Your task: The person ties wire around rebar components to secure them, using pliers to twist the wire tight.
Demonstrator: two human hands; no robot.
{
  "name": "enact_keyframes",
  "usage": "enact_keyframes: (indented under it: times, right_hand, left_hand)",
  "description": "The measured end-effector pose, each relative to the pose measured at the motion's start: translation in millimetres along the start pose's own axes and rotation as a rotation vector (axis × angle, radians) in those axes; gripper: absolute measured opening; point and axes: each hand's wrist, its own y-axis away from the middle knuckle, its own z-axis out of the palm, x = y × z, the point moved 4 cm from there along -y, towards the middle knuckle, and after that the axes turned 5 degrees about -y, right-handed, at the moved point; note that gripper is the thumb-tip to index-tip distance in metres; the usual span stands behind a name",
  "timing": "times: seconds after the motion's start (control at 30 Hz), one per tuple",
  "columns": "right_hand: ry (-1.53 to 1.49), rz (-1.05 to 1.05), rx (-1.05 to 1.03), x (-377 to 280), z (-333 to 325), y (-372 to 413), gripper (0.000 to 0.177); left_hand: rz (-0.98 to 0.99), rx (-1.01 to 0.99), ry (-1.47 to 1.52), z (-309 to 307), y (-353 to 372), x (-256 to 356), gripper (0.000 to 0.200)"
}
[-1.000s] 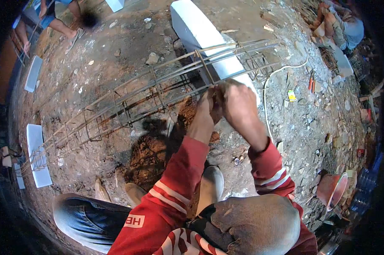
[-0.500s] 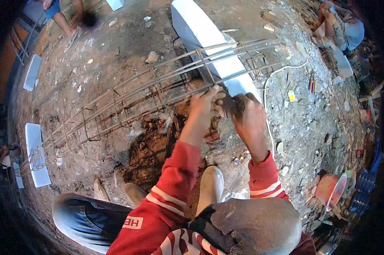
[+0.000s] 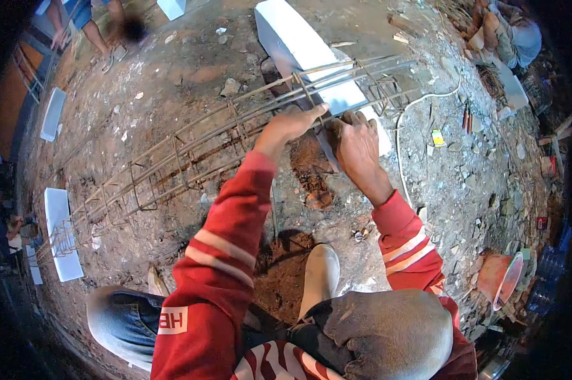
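A long rebar cage point(image 3: 303, 88) of thin bars and square stirrups runs diagonally, its right part resting across a white block point(image 3: 308, 44). My left hand point(image 3: 284, 132) is closed on the cage's near bars beside a stirrup, thumb stretched along the steel. Just right of it, my right hand point(image 3: 360, 151) has its fingers curled and pinched against the near bar. Whatever those fingertips hold is hidden. Both hands are close together over the block's near end.
Another white block point(image 3: 63, 237) lies under the cage's far left end. A pale cable point(image 3: 398, 149) curves along the ground at right. Pliers-like red handles point(image 3: 467, 120), a yellow packet point(image 3: 437, 138) and an orange bucket point(image 3: 498, 278) lie farther right. Two people are near the upper corners.
My left hand has shifted left and up onto the bars. My right hand has risen to the near bar; the dark blurred shape between the hands no longer shows.
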Motion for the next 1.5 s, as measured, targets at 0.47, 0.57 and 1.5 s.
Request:
enact_keyframes:
  times: [0.47,0.57,1.5]
  right_hand:
    - [-0.319,0.134,0.475,-47,-58,35,0.009]
    - [-0.685,0.124,0.078,-79,-12,112,0.017]
    - [-1.232,0.659,-0.679,-116,125,198,0.04]
  left_hand:
    - [-0.042,-0.681,0.663,19,-8,-5,0.061]
    - [0.027,-0.56,0.604,15,-6,-4,0.065]
    - [-0.082,-0.678,0.945,8,-3,-5,0.074]
